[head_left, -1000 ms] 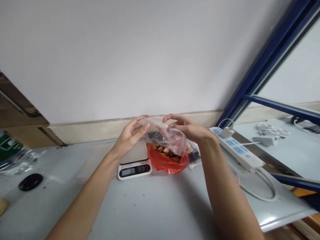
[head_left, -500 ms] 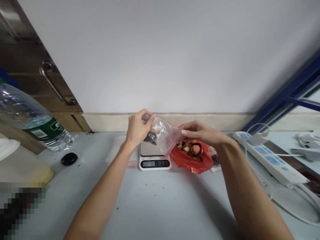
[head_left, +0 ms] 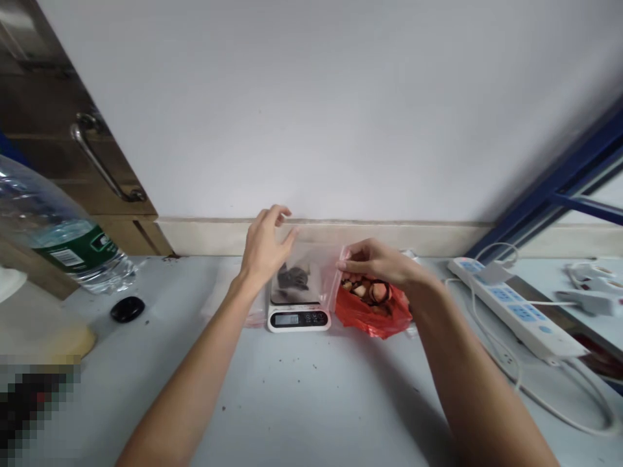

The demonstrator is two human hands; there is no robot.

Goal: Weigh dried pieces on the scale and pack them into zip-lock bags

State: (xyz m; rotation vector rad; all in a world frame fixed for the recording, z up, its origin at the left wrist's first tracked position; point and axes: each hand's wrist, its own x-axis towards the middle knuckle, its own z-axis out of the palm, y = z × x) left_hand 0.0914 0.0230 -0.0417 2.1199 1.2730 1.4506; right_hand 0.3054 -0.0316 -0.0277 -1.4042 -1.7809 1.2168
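A small clear plastic bag [head_left: 315, 275] with dark pieces inside lies over the pan of a white digital scale [head_left: 298, 320]. My right hand [head_left: 372, 261] pinches the bag's pinkish edge at its right side. Just above the bag's left part, my left hand [head_left: 267, 243] has its thumb and fingers apart and holds nothing. Below my right hand sits an opened red plastic bag [head_left: 372, 318] of brown and dark dried pieces. Flat plastic bags [head_left: 226, 292] rest left of the scale, partly behind my left wrist. The scale's digits are too blurred to read surely.
To the left stand a large water bottle [head_left: 73, 250], a black oval object [head_left: 127, 309] and a whitish container [head_left: 39, 324]. A white power strip [head_left: 518, 308] with looping cables lies to the right. The wall [head_left: 321, 117] rises right behind the scale.
My left hand has let go of the clear bag and its fingers have spread. The bag has come down onto the scale pan, with my right hand still on its edge.
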